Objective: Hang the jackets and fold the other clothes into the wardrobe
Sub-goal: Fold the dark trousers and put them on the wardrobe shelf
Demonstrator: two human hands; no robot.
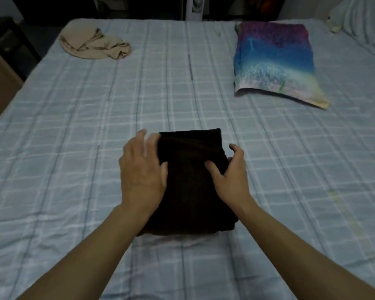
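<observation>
You're handling the folded black garment (191, 180), which is sitting on the plaid bed sheet (74, 126) right in front of you. Your left hand (142, 172) is lying against its left side, fingers pretty much straight, thumb resting on top. Your right hand (232, 178) is gripping the right edge, fingers curling round it, thumb on top. A crumpled beige garment (93, 43) is lying far left and a colourful folded cloth (275, 61) far right.

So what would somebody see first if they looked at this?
Probably the black folded cloth in the middle of the bed, with the left hand resting on one side and the right hand gripping the other. Then the bright blue-and-purple cloth lying far right, and a crumpled beige cloth far left.
</observation>
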